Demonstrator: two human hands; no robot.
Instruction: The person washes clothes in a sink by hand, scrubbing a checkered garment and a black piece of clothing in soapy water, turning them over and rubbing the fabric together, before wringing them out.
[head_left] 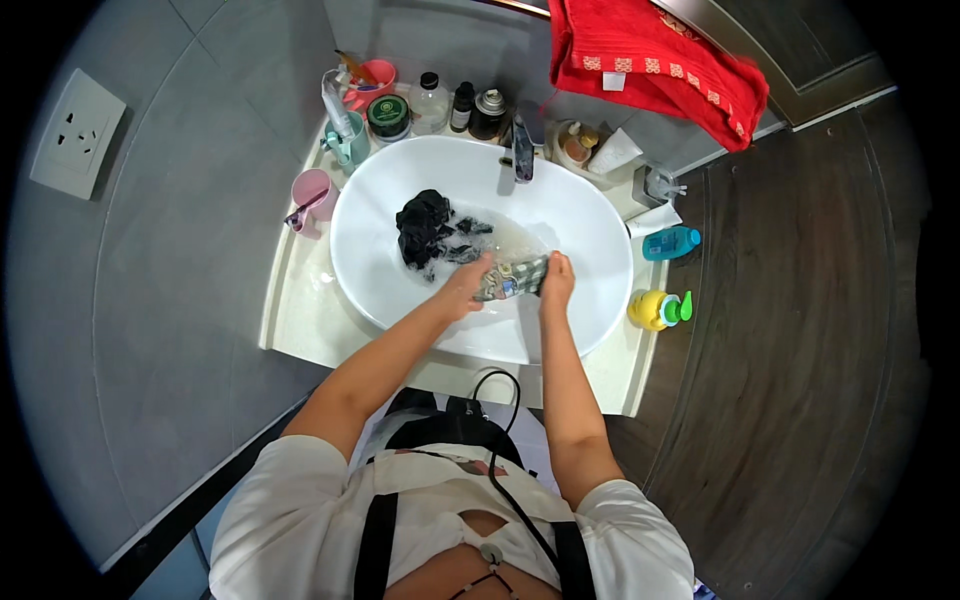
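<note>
A white oval sink point(590, 225) holds some sudsy water point(510, 235). Stretched between my two hands, low over the basin, is a green-and-white checked cloth point(514, 280) with a small printed pattern; I cannot make out what garment it is. My left hand point(462, 291) is closed on its left end, and my right hand point(557, 281) grips the right end. Left of the cloth, a bunched black wet cloth point(423, 226) lies partly in the water, apart from my hands. The dark faucet point(523, 150) stands at the far rim.
Along the back stand a pink cup point(378, 78), a green-lidded jar point(388, 116) and several bottles. A pink mug point(315, 194) is at left. On the right are a blue bottle point(670, 243) and a yellow pump bottle point(652, 310). A red towel point(650, 65) hangs behind.
</note>
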